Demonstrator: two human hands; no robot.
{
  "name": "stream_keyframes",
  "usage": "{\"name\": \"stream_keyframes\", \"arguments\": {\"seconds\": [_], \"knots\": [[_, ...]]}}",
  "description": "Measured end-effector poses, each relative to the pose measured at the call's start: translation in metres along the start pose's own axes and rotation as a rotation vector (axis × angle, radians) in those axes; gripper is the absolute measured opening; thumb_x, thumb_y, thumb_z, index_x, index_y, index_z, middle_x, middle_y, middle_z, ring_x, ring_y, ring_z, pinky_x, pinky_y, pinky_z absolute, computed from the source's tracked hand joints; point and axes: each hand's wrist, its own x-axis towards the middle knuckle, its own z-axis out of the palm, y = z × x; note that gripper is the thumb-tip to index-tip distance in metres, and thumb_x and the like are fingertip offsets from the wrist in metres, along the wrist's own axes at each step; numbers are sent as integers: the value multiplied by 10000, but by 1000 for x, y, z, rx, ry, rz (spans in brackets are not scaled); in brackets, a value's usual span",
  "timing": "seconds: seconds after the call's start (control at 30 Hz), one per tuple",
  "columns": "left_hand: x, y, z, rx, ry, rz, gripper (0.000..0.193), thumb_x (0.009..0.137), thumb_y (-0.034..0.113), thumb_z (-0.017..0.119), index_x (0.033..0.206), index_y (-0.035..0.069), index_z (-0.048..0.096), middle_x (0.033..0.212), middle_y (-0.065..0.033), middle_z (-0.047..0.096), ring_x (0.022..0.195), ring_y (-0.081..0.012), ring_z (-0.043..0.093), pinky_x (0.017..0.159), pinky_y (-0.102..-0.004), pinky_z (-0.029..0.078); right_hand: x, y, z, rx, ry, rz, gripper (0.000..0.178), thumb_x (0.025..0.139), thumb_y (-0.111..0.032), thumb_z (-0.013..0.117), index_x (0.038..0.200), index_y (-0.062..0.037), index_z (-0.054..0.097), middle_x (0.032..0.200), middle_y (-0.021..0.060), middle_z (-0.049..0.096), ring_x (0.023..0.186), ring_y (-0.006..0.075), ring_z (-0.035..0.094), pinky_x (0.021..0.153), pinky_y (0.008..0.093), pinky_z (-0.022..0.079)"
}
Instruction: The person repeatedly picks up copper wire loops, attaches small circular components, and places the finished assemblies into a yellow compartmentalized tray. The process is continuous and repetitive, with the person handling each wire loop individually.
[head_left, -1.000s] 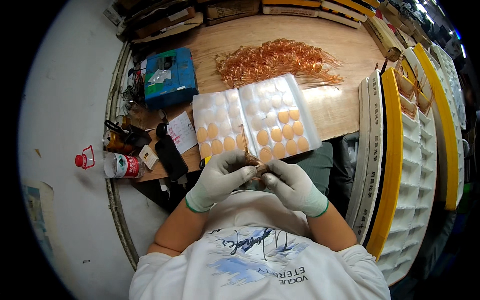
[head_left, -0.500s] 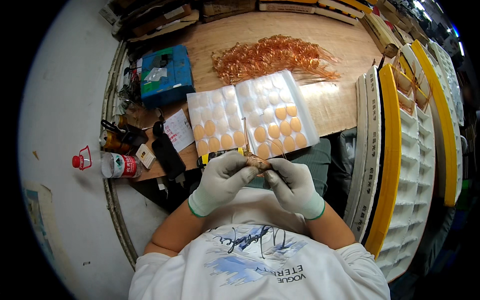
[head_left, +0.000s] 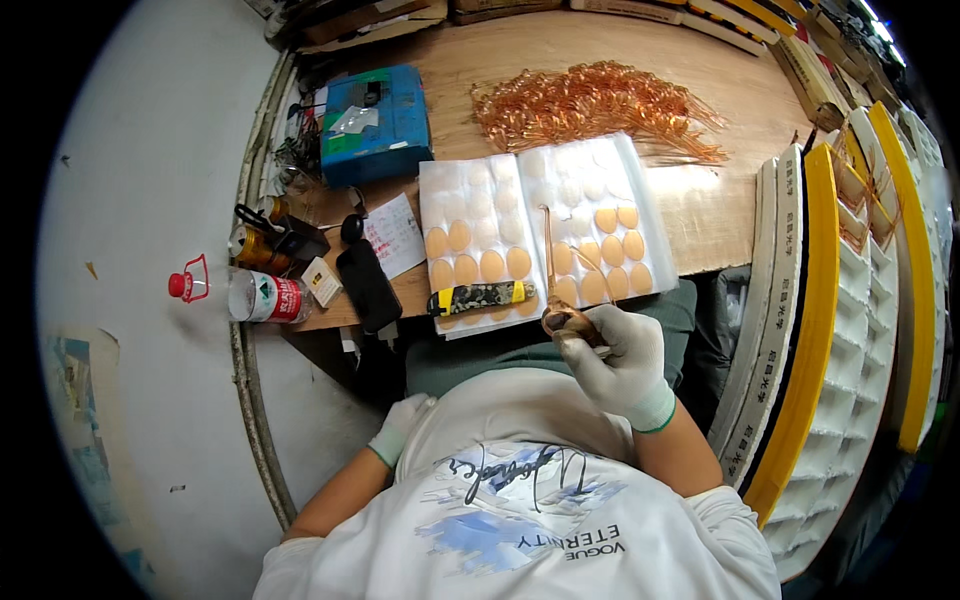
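Observation:
In front of my belly, my right hand (head_left: 625,365), in a white glove with a green cuff, is closed on a copper wire coil (head_left: 565,318). The coil is dark inside, and its long thin ends stick up over the sheets. My left hand (head_left: 403,425), gloved the same way, is down against my left side, its fingers mostly hidden. Just beyond the right hand lies an open stack of clear pocket sheets (head_left: 530,230) with rows of oval tan discs (head_left: 491,264). A black-and-yellow cutter knife (head_left: 480,298) rests across the near edge of the left sheet.
A heap of copper wire coils (head_left: 600,105) lies at the back of the wooden table (head_left: 450,60). To the left are a blue box (head_left: 375,125), a black phone (head_left: 368,285), a handwritten note (head_left: 394,235) and a plastic bottle (head_left: 265,296). White foam trays (head_left: 840,360) stand at right.
My left hand has let go of the coil and dropped to my left side. The right hand has kept the coil. The view has shifted, uncovering the knife.

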Motion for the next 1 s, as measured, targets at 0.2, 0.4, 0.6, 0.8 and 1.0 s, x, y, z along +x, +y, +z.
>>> {"name": "stream_keyframes", "arguments": {"seconds": [0.2,0.4,0.6,0.8,1.0], "knots": [[-62,52,-29,167,113,10,307,987,263,526,1064,-8,650,1008,-237,666,944,-376,650,844,-414,510,15,0,9,-97,-70,-205,94,776,-31,753,791,8,668,603,135,596,487,217,578,496,304,460],[-95,169,-59,-12,202,321,431,942,258,608,1231,-54,535,1052,-192,644,1013,-285,651,895,-388,509,10,3,29,73,-324,-175,161,854,-151,724,875,6,694,659,147,620,550,278,622,550,328,496],[-47,270,-69,216,67,965,325,981,254,584,1109,-44,560,1176,-209,584,1056,-272,611,886,-364,491,7,16,26,387,-512,-12,281,987,-123,534,1205,51,562,873,139,686,756,204,681,737,317,542],[-14,283,-40,-121,-111,928,187,944,151,635,986,-27,592,1245,-323,578,1185,-408,591,1032,-425,412,11,32,-11,418,-549,146,282,977,-79,526,1234,35,550,898,127,687,790,194,665,758,321,531],[69,335,-45,188,-45,1100,197,931,145,625,1011,-32,596,1317,-281,563,1204,-351,592,1042,-394,418,43,66,-59,-86,-71,-27,191,835,28,652,1019,-5,696,874,155,689,773,264,686,713,326,538]]}}
